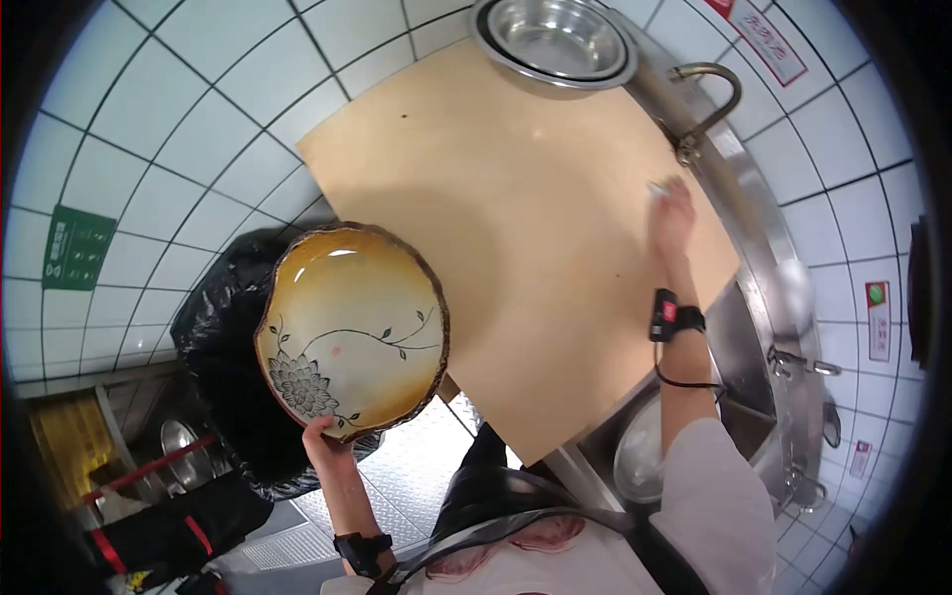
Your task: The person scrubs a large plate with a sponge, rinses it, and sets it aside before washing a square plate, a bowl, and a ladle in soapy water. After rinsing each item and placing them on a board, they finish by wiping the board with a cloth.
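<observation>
My left hand grips the lower rim of a large round plate, its thumb on the painted face. The plate is cream and amber, with a brown wavy edge, a dark flower and a leafy stem. It is held tilted toward me, over the edge of a bin lined with a black bag. My right hand is above the right side of a tan board, near the tap. Its fingers are curled and blurred around a small whitish thing that I cannot make out.
Nested metal bowls stand at the board's far end. A curved tap rises beside them. To the right is a steel sink with a pale round dish in it. White tiled walls enclose the corner.
</observation>
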Tool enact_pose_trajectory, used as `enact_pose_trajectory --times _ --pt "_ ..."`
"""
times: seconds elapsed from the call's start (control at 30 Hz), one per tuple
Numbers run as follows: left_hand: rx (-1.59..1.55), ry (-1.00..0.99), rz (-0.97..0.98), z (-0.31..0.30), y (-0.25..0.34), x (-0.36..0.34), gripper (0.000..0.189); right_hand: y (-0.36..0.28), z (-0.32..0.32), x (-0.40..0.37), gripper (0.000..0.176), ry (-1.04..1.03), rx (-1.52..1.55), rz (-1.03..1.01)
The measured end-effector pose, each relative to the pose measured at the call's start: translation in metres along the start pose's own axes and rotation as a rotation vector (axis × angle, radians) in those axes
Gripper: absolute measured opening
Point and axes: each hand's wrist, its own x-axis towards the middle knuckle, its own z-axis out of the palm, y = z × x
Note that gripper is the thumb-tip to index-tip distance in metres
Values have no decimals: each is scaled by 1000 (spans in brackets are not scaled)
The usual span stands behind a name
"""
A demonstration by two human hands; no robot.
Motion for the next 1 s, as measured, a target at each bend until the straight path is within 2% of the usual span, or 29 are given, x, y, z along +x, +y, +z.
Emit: enact_pose_trajectory --times 0.03,0.07,0.1,0.17,0.23,0.27,0.3,0.37,0.47,0.5,0.53,0.57,0.63,0.7,0.77,0.8,0.83,0.9,0.93,1.0 --pt "-1 -28 2 -5 -2 5 58 50 -13 -30 35 -44 -264 168" --pt "2 -37 -10 0 -2 4 58 76 -51 -43 34 -76 -408 207" --pt "16 3 -5 5 0 -1 59 82 -96 -49 39 -241 -423 488" --pt "47 38 -10 15 0 -6 59 91 -136 -49 40 -243 -483 805" --pt "1 -68 -17 17 5 -14 60 136 -125 -88 34 -108 -494 509" --pt "32 -52 -21 18 4 -13 60 56 -131 -46 30 6 -145 301" --pt "37 -37 -9 21 -1 -8 61 0 -128 -31 31 -190 61 419" --pt "65 -25 4 33 -2 -9 62 -100 -88 -54 32 -253 338 70" --pt "38 -80 34 55 -8 -19 62 -253 -108 -54 31 -575 597 -182" --pt "51 -80 34 59 -9 -23 61 -275 -111 -55 30 -609 576 -298" --pt "69 -80 34 62 -10 -27 60 -274 -78 -87 33 -291 327 -673" --pt "84 -86 39 62 -10 -27 60 -265 -77 -87 33 -284 330 -657" --pt "79 -160 75 60 -13 -24 57 -224 -65 -71 35 -631 482 -282" --pt "106 -119 43 63 -14 -30 57 -139 -48 -93 37 -44 197 -114" --pt "137 -89 9 68 -15 -31 56 -50 -90 -73 40 -305 89 139" --pt "153 -103 0 67 -18 -31 56 -11 -106 -78 36 -69 106 108" --pt "164 -118 -9 68 -19 -30 56 33 -117 -88 33 -12 -93 48" --pt "170 -131 2 77 -26 -31 56 117 -139 -131 33 -121 -315 337" --pt "174 -138 11 82 -29 -31 57 115 -152 -138 33 -127 -325 345" --pt "184 -173 -22 90 -38 -31 58 115 -194 -138 37 -261 -119 895"
